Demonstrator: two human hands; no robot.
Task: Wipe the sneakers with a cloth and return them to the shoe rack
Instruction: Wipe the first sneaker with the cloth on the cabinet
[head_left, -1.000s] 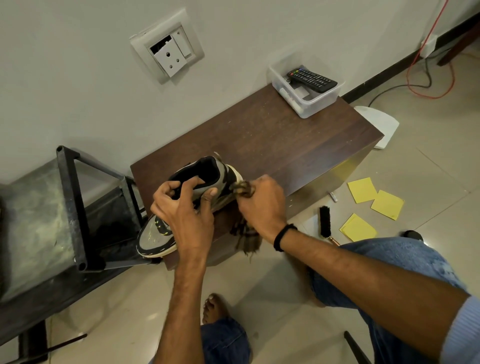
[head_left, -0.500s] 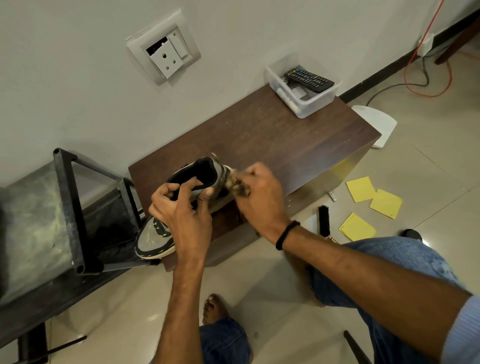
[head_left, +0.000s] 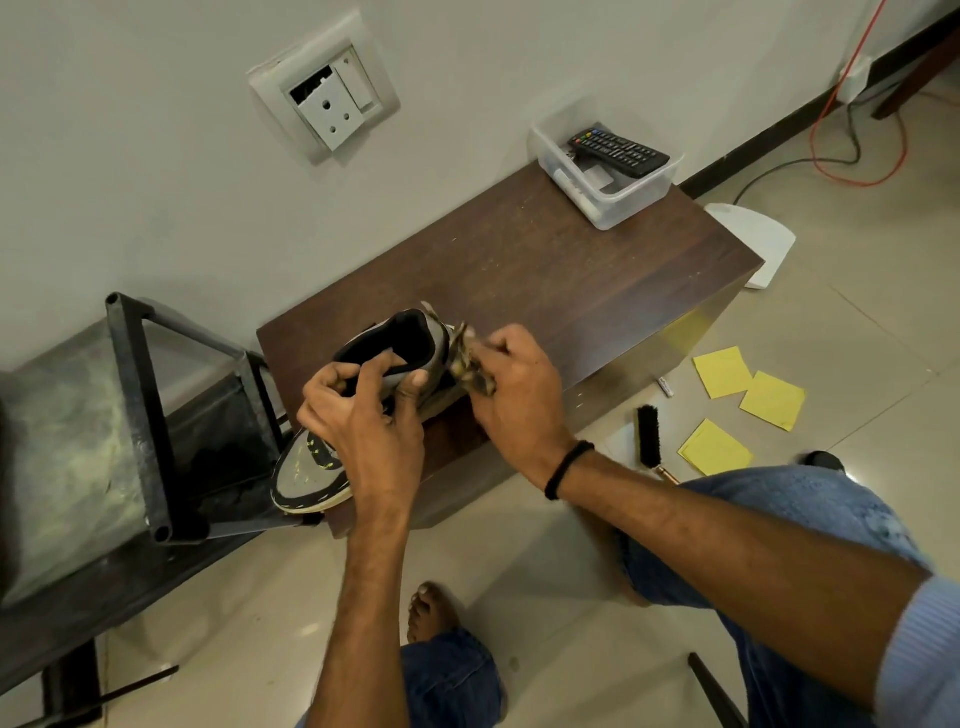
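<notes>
A grey and black sneaker (head_left: 306, 470) with yellow marks lies over the left front corner of the dark wooden table (head_left: 561, 280), toe toward me. My left hand (head_left: 363, 415) grips its collar, fingers hooked inside the opening. My right hand (head_left: 511, 395) holds a bunched brown patterned cloth (head_left: 467, 364) pressed against the sneaker's heel. Most of the cloth is hidden under that hand. The dark metal shoe rack (head_left: 135, 415) stands just left of the table.
A clear plastic box (head_left: 613, 200) with a black remote (head_left: 618, 153) sits at the table's far corner. On the floor to the right lie a black brush (head_left: 649, 436), yellow paper sheets (head_left: 748, 400) and a white board (head_left: 753, 244). My knees and bare foot are below.
My right hand has moved up with the cloth from the sneaker's side to its heel; the hanging part of the cloth is now gathered under the hand. The left hand's hold is unchanged.
</notes>
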